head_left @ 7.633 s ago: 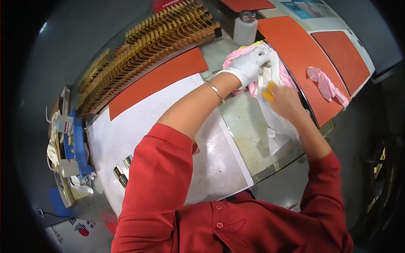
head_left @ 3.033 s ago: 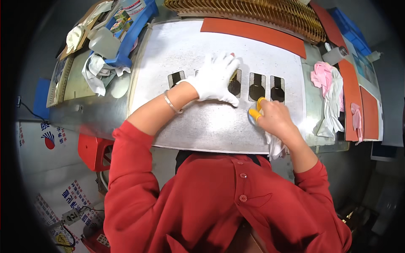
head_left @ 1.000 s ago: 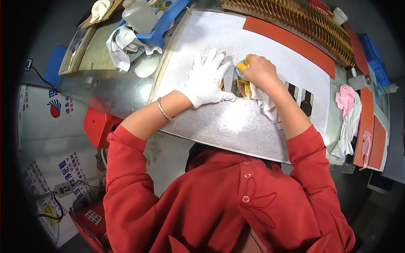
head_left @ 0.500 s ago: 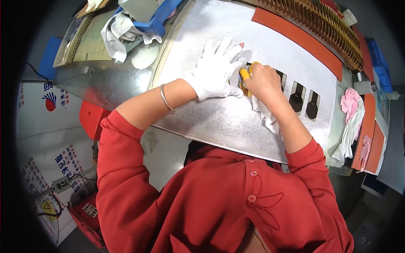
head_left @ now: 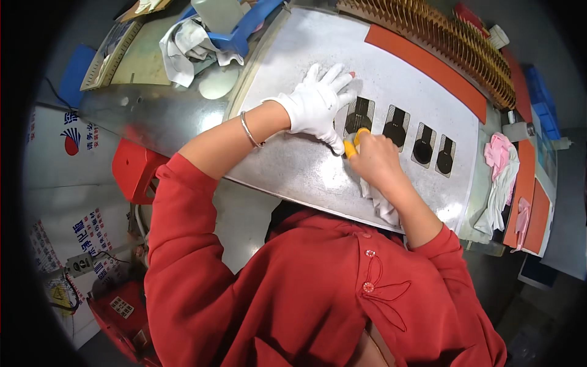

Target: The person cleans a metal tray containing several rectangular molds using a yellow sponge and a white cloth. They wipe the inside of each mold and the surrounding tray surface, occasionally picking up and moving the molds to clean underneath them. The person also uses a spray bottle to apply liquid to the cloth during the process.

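My left hand, in a white glove with one fingertip bare, lies flat on the white work sheet with its fingers spread. Its fingertips are beside a thin rectangular plate bearing a dark shape. My right hand wears yellow finger covers and is closed near the lower edge of that plate. A white cloth hangs from beneath its palm; how the fingers grip it is partly hidden. To the right several similar plates with black round-ended shapes, such as this one, lie in a row.
A slotted brown rack stands at the far side, behind an orange strip. Pink and white cloths lie at the right. A blue basket and crumpled white cloth sit far left. A red stool stands left of the table.
My right hand has drawn toward me, uncovering the leftmost plate and the one right of it. My left hand stays spread on the sheet, its thumb now pointing more toward me.
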